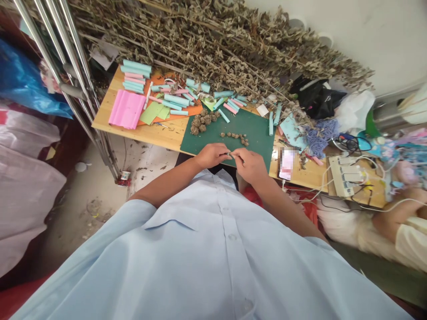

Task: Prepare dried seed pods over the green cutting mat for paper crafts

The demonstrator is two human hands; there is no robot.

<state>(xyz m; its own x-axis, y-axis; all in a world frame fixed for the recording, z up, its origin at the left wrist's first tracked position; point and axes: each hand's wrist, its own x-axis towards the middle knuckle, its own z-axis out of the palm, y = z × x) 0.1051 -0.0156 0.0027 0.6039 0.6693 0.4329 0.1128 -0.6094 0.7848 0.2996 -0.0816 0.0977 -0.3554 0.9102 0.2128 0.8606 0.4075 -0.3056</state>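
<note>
So there's a tiny greyish bit (230,154) pinched between the fingertips, honestly too small to make out. The little brown balls (233,135) sit just beyond it on the green mat, in a loose row curving at the right end. Bigger crumbly brown balls (202,122) are clumped left of those.

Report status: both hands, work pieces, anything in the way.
Left hand, right hand: fingertips together, pinching a small piece, identity unclear. Larger balls, smaller balls beyond, on green mat. Nothing visibly blocking hands.
</note>
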